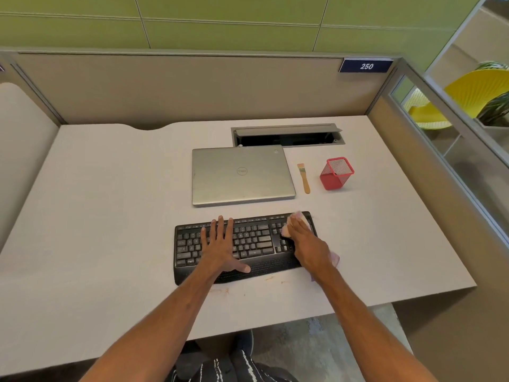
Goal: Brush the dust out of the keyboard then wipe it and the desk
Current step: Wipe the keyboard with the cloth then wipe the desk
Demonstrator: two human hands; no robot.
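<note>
A black keyboard lies near the front of the pale grey desk. My left hand rests flat on its middle keys with the fingers spread and nothing in it. My right hand presses a pink cloth onto the keyboard's right end, over the number pad; a corner of the cloth sticks out by my wrist. A small wooden-handled brush lies on the desk behind the keyboard, away from both hands. Brown specks sit on the desk just in front of the keyboard.
A shut silver laptop lies behind the keyboard. A red mesh pen holder stands to the right of the brush. An open cable hatch is set in the desk at the back. Partition walls enclose the desk.
</note>
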